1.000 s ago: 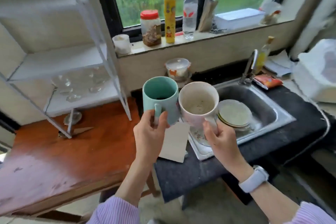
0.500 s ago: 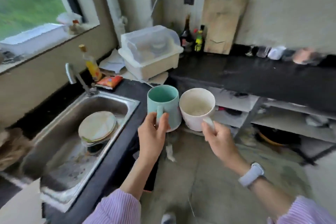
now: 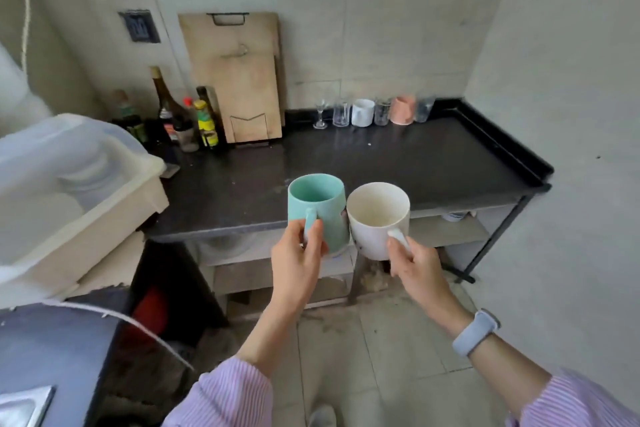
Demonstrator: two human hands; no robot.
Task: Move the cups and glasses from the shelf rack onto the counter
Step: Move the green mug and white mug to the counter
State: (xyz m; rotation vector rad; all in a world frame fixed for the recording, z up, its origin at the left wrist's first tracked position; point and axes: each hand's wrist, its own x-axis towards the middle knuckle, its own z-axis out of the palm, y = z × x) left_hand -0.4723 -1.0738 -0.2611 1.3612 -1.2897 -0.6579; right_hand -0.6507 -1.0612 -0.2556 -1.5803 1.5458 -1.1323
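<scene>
I am holding two mugs, one in each hand, both in the air just in front of the black counter [image 3: 398, 156] and side by side, their walls touching or nearly so. My left hand [image 3: 298, 263] has thumb and fingers pinched round the handle of the teal mug [image 3: 317, 208]; my right hand [image 3: 414, 262] has its fingers curled round the handle of the white mug [image 3: 377, 218]. Both mugs sit upright with open mouths facing up. Along the back edge of the counter I count six vessels in a row: one stemmed glass [image 3: 320, 114], one clear glass [image 3: 341, 113], one white cup [image 3: 363, 112], another clear glass [image 3: 382, 112], one pink cup [image 3: 403, 110] and one dark glass [image 3: 424, 108]. To their left two wooden cutting boards [image 3: 239, 80] lean on the wall, and beside them stands a cluster of bottles [image 3: 187, 114], about five, though blur keeps me from an exact count. One plastic dish bin [image 3: 69, 191] sits at far left. One watch [image 3: 474, 333] is on my right wrist.
</scene>
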